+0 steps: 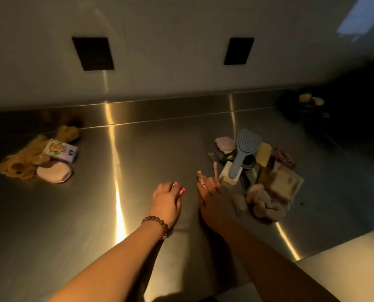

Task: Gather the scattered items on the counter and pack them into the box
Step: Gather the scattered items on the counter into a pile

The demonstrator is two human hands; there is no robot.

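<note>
- Left hand [167,198]: lying over the steel bench [138,160] near 6 o'clock, fingers curled downward; whether it is holding anything, cannot tell.
- Right hand [214,199]: just beside the left, pinching a small printed tube [200,175] that is pointing toward 12 o'clock.
- Box [287,184]: sitting at 3 o'clock, crowded with a blue hairbrush [244,147] and other items.
- Teddy bear [27,159], small carton [60,150] and pink case [54,172]: lying together at 9 o'clock.
</note>
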